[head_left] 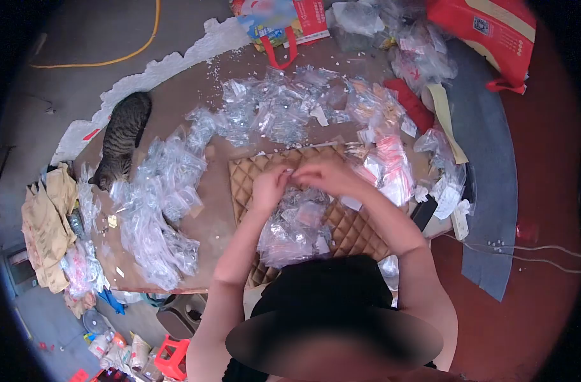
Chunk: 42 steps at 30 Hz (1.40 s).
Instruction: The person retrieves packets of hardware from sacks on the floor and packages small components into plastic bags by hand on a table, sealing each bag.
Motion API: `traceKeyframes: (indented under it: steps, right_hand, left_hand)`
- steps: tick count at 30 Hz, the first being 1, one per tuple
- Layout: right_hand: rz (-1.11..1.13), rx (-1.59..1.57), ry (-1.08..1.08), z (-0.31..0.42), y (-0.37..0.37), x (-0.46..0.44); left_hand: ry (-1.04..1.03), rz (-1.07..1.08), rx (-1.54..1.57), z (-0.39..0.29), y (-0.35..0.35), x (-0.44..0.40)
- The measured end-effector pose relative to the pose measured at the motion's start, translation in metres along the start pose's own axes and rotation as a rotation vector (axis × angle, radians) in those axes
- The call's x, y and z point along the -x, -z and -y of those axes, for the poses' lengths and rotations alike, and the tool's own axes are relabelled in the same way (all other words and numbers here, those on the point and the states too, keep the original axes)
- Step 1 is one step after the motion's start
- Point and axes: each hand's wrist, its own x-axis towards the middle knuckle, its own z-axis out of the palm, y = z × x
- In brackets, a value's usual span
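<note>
My left hand (270, 187) is closed in a pinch above a brown quilted mat (360, 232). Beside it, my right hand (322, 176) has its fingers closed too, and the fingertips of both hands almost meet. Something small and pale shows between them, too small to name. Right below the hands lies a pile of small clear plastic bags (290, 226), spread over the mat towards my body. What the bags contain is hard to make out.
More clear bags (271, 105) cover the table's far side, with another heap (157, 210) on the left. Pink-tinted bags (392, 169) lie at the right. A tabby cat (122, 137) is at the left edge. A red bag (488, 38) stands at the far right.
</note>
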Motion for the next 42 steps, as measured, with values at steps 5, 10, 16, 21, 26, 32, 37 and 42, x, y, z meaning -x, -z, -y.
traceKeyframes:
  steps: [5, 10, 16, 21, 26, 32, 37, 42]
  right_hand:
    - [-0.548, 0.85, -0.279, -0.147, 0.036, -0.023]
    - [-0.433, 1.004, -0.353, -0.176, 0.053, -0.031]
    - [-0.287, -0.322, -0.15, -0.089, 0.006, 0.017]
    - [0.02, -0.483, -0.176, -0.035, 0.002, 0.051]
    - [-0.615, 0.804, -0.515, -0.135, 0.016, 0.07]
    - [-0.53, 0.245, -0.403, -0.083, 0.033, 0.093]
    - [-0.214, 0.418, -0.376, -0.093, -0.054, 0.181]
    - [0.026, 0.596, -0.726, -0.048, -0.088, 0.265]
  left_hand:
    - [0.146, -0.023, 0.435, 0.011, -0.014, 0.029]
    - [0.194, 0.093, 0.42, -0.019, 0.013, 0.042]
    - [-0.226, 0.021, -0.01, -0.057, 0.032, 0.038]
    - [-0.013, 0.345, 0.424, -0.057, 0.021, 0.042]
    - [-0.043, 0.099, 0.397, -0.053, 0.016, 0.068]
    - [0.096, 0.019, 0.429, -0.022, 0.02, 0.103]
    - [0.221, -0.168, 0.622, -0.01, 0.019, 0.126]
    - [0.318, -0.138, 0.644, -0.014, 0.026, 0.149]
